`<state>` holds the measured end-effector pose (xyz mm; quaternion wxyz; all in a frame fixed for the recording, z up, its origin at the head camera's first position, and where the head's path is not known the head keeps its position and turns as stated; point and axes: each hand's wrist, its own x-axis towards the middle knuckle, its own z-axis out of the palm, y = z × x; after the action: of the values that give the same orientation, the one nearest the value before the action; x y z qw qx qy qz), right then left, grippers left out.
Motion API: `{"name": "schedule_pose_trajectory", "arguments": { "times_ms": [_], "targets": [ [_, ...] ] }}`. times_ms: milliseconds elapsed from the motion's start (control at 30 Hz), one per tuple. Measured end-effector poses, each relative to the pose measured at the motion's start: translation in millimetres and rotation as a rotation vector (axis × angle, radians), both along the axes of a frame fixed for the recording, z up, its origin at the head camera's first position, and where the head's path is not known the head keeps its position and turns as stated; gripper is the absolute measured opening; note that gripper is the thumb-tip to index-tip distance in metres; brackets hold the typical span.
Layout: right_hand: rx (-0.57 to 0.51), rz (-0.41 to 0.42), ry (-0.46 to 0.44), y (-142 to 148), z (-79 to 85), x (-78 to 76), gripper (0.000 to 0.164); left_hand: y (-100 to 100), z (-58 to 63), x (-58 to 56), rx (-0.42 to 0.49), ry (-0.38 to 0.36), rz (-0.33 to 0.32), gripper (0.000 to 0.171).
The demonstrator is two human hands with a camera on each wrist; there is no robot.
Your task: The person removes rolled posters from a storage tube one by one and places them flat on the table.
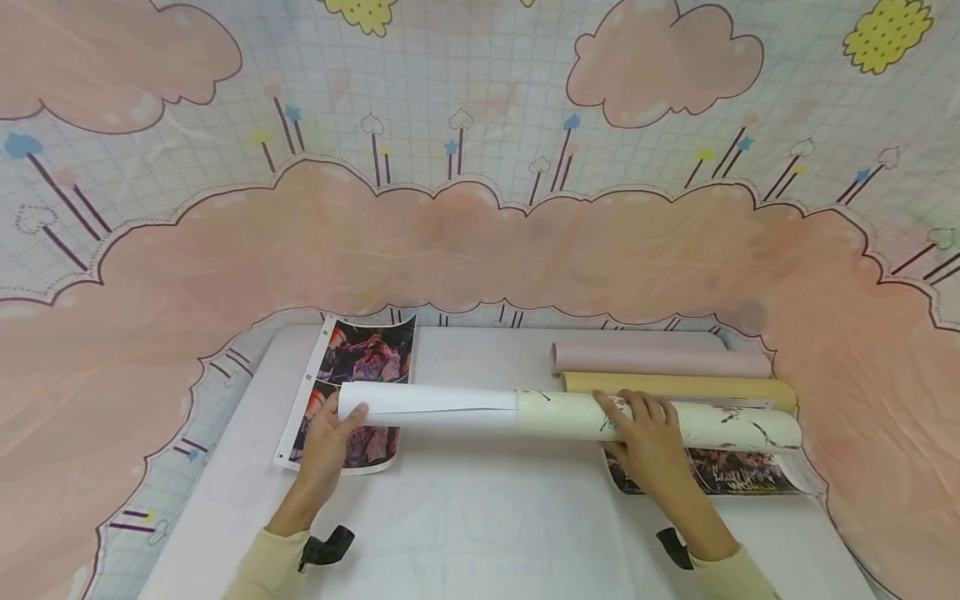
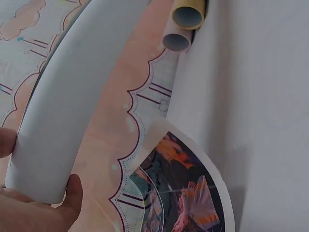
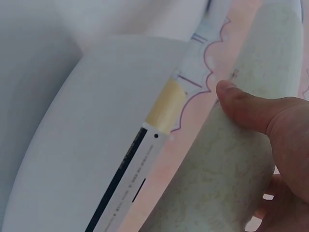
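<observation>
Both hands hold a long roll of wallpaper level above the white table. Its left half is plain white with a lengthwise paper edge showing; the right half is pale green with a dark and reddish branch-like pattern. My left hand grips the white end, thumb on the near side. In the left wrist view, fingers curl round that end of the white roll. My right hand grips the green part, and the right wrist view shows its thumb across the green surface.
Behind the held roll lie a pink roll and a yellow roll. A photo sheet lies at the table's left, partly under the left hand and roll. Another printed sheet is at the right. Cloud-patterned cloth surrounds the table.
</observation>
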<state>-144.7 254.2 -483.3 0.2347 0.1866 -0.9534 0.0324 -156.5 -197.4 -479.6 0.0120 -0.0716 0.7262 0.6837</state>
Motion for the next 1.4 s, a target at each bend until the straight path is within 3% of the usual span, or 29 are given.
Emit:
{"name": "schedule_pose_trajectory", "arguments": {
  "times_ms": [200,400,567,967,1200,1400],
  "targets": [
    [-0.020,0.016,0.016,5,4.7,2.6,0.088,-7,3.4,2.0,-0.009,-0.027,-0.003,0.053],
    [-0.024,0.000,0.004,13,5.1,4.2,0.089,-16,1.5,4.6,-0.023,-0.009,-0.006,0.059],
    [-0.026,-0.018,-0.006,18,5.5,5.0,0.088,-26,-0.3,8.1,0.000,0.013,0.014,0.062],
    [-0.014,-0.055,-0.020,30,9.9,8.0,0.087,-43,-4.7,15.4,0.010,-0.018,0.066,0.063],
    [0.011,-0.057,-0.002,38,20.6,7.2,0.087,-44,-8.5,17.0,0.023,-0.003,0.111,0.062],
    [0.034,-0.048,0.015,45,37.9,-2.3,0.087,-44,-8.6,17.4,0.052,-0.012,0.110,0.061]
  ]
}}
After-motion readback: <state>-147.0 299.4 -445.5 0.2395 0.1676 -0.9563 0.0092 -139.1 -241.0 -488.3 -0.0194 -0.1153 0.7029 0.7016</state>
